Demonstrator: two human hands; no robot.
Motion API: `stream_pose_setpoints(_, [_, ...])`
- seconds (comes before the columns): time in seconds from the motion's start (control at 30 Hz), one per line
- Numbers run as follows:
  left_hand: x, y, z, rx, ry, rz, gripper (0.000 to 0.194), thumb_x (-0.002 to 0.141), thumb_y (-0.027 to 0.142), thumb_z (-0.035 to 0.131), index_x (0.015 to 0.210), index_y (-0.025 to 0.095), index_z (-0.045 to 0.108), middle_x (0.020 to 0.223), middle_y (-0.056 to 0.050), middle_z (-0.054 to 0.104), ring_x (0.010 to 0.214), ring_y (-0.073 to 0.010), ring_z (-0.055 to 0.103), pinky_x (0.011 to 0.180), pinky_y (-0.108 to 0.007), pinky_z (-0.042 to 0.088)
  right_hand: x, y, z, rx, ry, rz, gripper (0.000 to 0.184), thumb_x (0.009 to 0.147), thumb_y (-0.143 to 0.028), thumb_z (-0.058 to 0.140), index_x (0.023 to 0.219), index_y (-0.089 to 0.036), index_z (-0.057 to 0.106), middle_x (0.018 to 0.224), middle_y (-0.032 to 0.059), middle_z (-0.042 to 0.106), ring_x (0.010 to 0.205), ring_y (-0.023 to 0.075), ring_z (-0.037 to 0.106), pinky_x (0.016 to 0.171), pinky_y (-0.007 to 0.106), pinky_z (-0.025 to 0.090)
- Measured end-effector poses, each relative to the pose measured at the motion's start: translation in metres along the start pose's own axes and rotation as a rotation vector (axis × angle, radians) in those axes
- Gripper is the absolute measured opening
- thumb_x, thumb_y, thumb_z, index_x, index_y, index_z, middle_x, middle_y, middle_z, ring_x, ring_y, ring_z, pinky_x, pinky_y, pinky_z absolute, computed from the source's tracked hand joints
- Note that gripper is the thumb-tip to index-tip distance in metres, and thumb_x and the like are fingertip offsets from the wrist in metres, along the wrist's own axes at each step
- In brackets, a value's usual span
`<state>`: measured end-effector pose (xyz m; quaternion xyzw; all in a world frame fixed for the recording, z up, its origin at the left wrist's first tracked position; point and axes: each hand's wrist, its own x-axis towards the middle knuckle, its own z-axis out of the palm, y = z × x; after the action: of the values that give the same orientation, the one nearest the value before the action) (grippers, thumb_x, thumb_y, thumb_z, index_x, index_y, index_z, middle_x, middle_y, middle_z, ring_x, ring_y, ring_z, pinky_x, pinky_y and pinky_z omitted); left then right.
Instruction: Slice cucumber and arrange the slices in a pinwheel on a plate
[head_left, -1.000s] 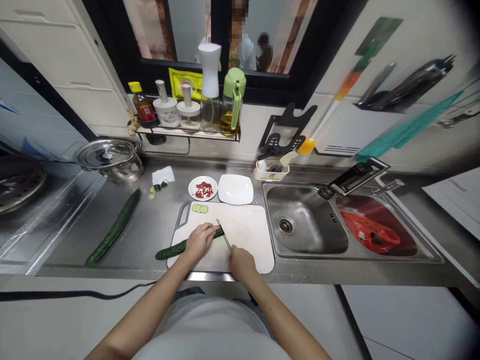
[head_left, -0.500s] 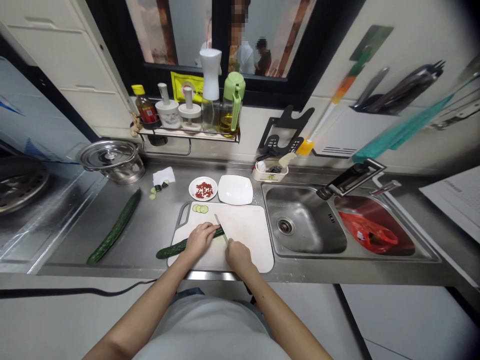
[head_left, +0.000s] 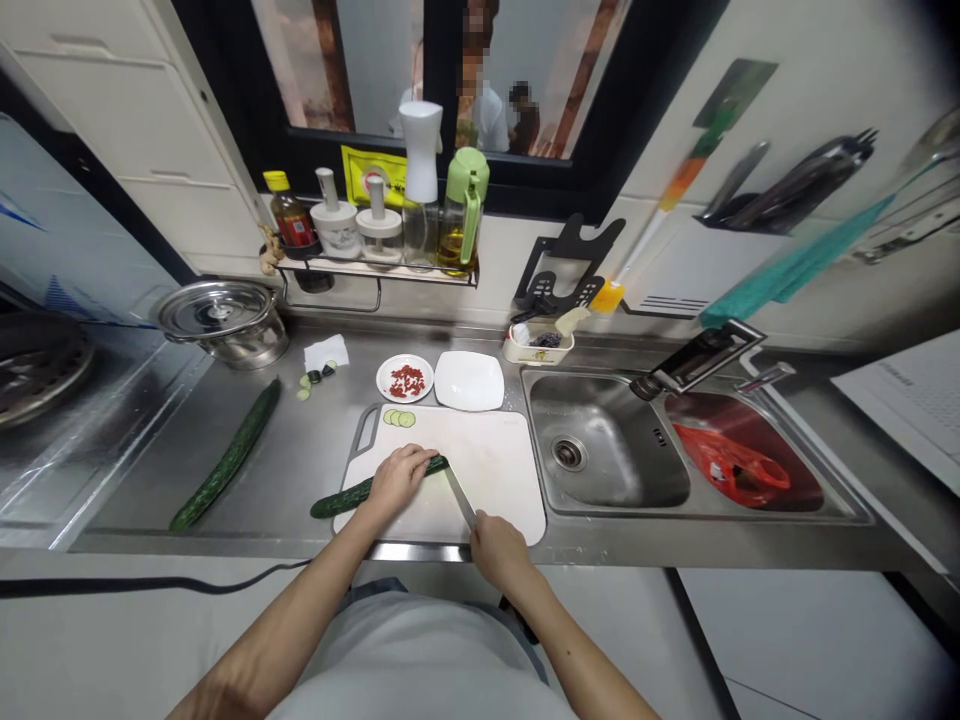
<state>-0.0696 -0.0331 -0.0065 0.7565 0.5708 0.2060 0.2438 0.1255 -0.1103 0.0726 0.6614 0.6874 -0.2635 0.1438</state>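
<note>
My left hand point(head_left: 400, 478) is closed over a dark green cucumber point(head_left: 342, 501), which lies aslant on a white cutting board point(head_left: 495, 470) with its left end past the board's edge. In my right hand point(head_left: 501, 548) is a knife point(head_left: 460, 497), its handle hidden by the fingers. The blade's tip is at the cucumber's right end, close to my left fingertips. Several cucumber slices point(head_left: 399, 418) overlap at the board's far left corner. Behind the board are a round plate of small red pieces point(head_left: 406, 379) and a white square plate point(head_left: 470, 380).
A second cucumber point(head_left: 229, 460) lies on the counter at left, near a lidded steel pot point(head_left: 223, 315). Cucumber scraps and a white tissue point(head_left: 326, 352) are behind it. To the right is a steel sink point(head_left: 611, 440) with a red plastic bag point(head_left: 739, 470). Bottles stand on a rack point(head_left: 382, 270).
My right hand has drawn the knife back toward me and to the right. My left hand keeps its hold on the cucumber. The view has shifted slightly.
</note>
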Motion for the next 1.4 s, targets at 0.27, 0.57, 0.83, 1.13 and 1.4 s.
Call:
stream_pose_setpoints(0.27, [0.002,0.002,-0.003,-0.018,-0.002,-0.040,0.033,0.094,0.028,0.040,0.117,0.030,0.064,0.110,-0.001,0.067,0.103,-0.0172,0.059,0.091,-0.029,0.045,0.004,0.012,-0.012,-0.101,0.160,0.020,0.032,0.096,-0.024,0.032,0.111,-0.020,0.060,0.089,0.0099,0.070,0.087,0.0203,0.065,0.067,0.027,0.037])
stream_pose_setpoints(0.57, [0.005,-0.008,-0.008,0.007,-0.028,-0.106,0.035,0.094,0.031,0.038,0.118,0.025,0.063,0.117,-0.004,0.066,0.107,-0.0203,0.059,0.091,-0.031,0.045,0.013,0.021,-0.021,-0.139,0.362,0.043,0.039,0.091,-0.023,0.047,0.130,-0.024,0.052,0.102,0.0073,0.067,0.095,0.0196,0.060,0.078,0.029,0.034])
stream_pose_setpoints(0.83, [0.005,-0.010,-0.011,0.018,0.027,-0.140,0.031,0.092,0.029,0.042,0.110,0.023,0.067,0.112,-0.007,0.068,0.106,-0.0227,0.059,0.091,-0.034,0.045,0.015,0.029,-0.016,-0.172,0.484,-0.018,0.049,0.084,-0.022,0.057,0.132,-0.020,0.050,0.100,0.0086,0.063,0.094,0.0224,0.052,0.081,0.032,0.030])
stream_pose_setpoints(1.13, [0.011,0.013,-0.038,-0.170,0.141,-0.046,0.038,0.090,0.045,0.049,0.115,0.022,0.066,0.119,-0.006,0.065,0.112,-0.0220,0.056,0.099,-0.035,0.043,0.015,0.034,-0.012,-0.186,0.531,-0.072,0.045,0.084,-0.020,0.056,0.129,-0.020,0.054,0.093,0.0081,0.062,0.088,0.0218,0.050,0.078,0.032,0.028])
stream_pose_setpoints(1.4, [0.008,0.049,-0.033,-0.116,-0.037,0.046,0.031,0.087,0.039,0.053,0.110,0.023,0.068,0.109,-0.006,0.066,0.104,-0.0213,0.057,0.095,-0.034,0.042,0.017,0.039,-0.006,-0.218,0.534,-0.100,0.049,0.082,-0.019,0.056,0.131,-0.018,0.052,0.096,0.0097,0.064,0.091,0.0232,0.051,0.080,0.034,0.030])
